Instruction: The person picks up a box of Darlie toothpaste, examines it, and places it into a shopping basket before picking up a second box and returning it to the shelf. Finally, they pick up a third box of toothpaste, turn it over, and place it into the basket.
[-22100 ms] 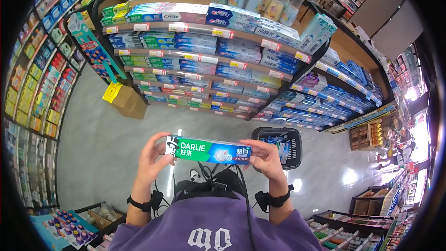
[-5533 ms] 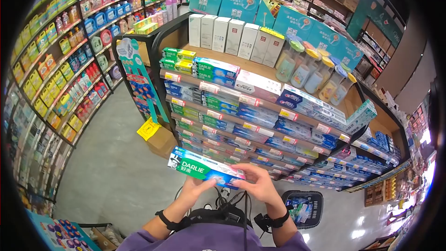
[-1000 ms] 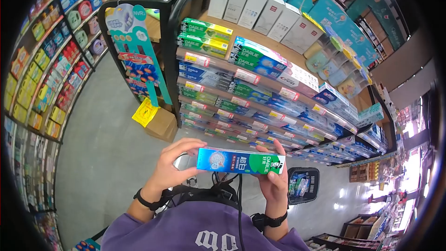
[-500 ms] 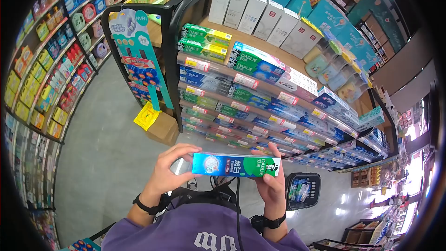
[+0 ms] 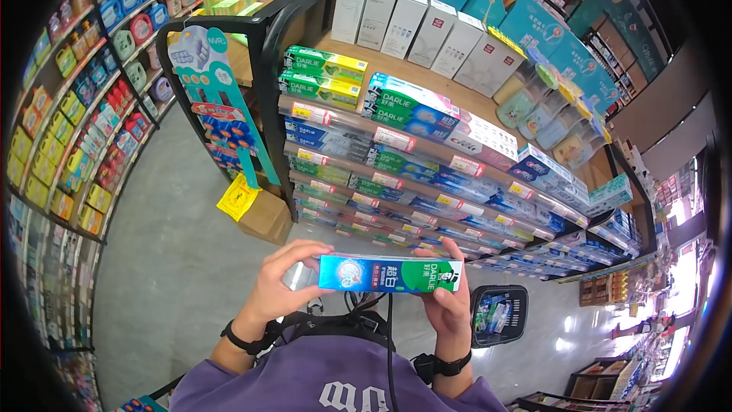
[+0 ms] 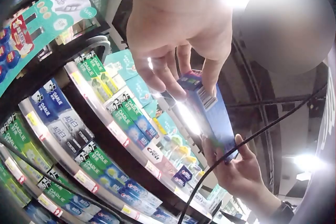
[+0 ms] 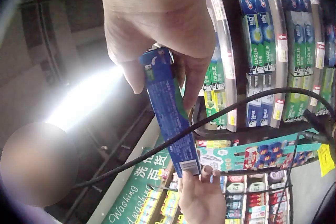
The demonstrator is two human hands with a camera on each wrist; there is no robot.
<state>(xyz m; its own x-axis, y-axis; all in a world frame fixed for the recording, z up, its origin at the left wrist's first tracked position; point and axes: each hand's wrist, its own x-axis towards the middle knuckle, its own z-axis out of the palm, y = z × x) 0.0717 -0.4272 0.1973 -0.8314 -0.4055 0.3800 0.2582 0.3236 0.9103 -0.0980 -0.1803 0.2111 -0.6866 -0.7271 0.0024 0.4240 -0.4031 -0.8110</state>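
Toothpaste box (image 5: 374, 274) was up in front of the far shelf (image 5: 442, 85), left of the basket (image 5: 519, 322); the left hand (image 5: 272, 286) pinched one end, the right hand (image 5: 451, 307) clamped the other. Apparently it was being inspected; turning it would call for loosening one grip.

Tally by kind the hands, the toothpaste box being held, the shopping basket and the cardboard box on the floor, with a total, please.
Hands: 2 (left hand, right hand)
Held toothpaste box: 1
Shopping basket: 1
Cardboard box: 1
Total: 5
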